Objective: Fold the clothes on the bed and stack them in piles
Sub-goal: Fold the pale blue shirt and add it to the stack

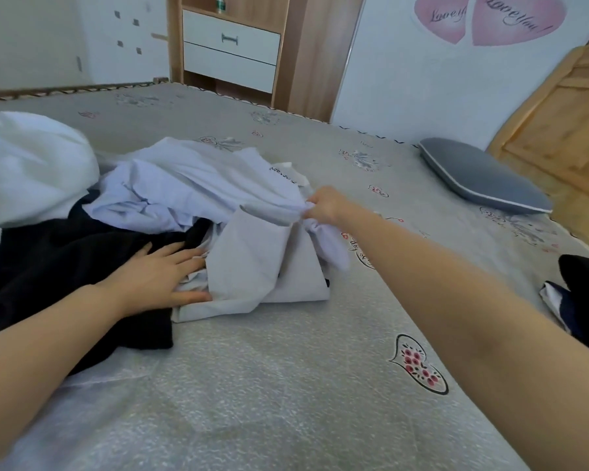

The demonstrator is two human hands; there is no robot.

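A heap of clothes lies on the left half of the bed. On top is a crumpled pale blue garment. My right hand pinches a bunched end of it and holds it up over a grey garment lying partly folded. My left hand rests flat with straight fingers on the left edge of that grey garment and on a black garment spread beneath my forearm. A white garment is piled at the far left.
A grey pillow lies at the right near the wooden headboard. Dark clothing lies at the bed's right edge. A wooden cabinet with white drawers stands beyond the bed.
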